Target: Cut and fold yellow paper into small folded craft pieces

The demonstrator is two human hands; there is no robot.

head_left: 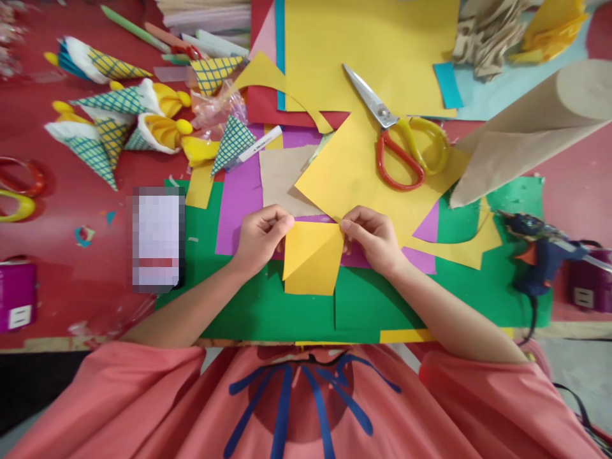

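A small yellow piece of paper (313,261) hangs between my two hands above the green sheet (373,306). My left hand (265,237) pinches its upper left corner between thumb and finger. At the upper right corner, my right hand (370,237) grips it the same way. A diagonal line between a lighter and a darker area crosses the paper. Just beyond my hands lie a brown paper piece (282,175) and a larger yellow sheet (354,172). Scissors (389,127) with one red and one yellow handle rest on that larger sheet.
Several patterned paper cones (115,137) lie at the upper left, near a marker (255,146). A phone-like object with a blurred screen (157,239) is left of my arm. On the right are a brown paper roll (530,134) and a glue gun (540,255).
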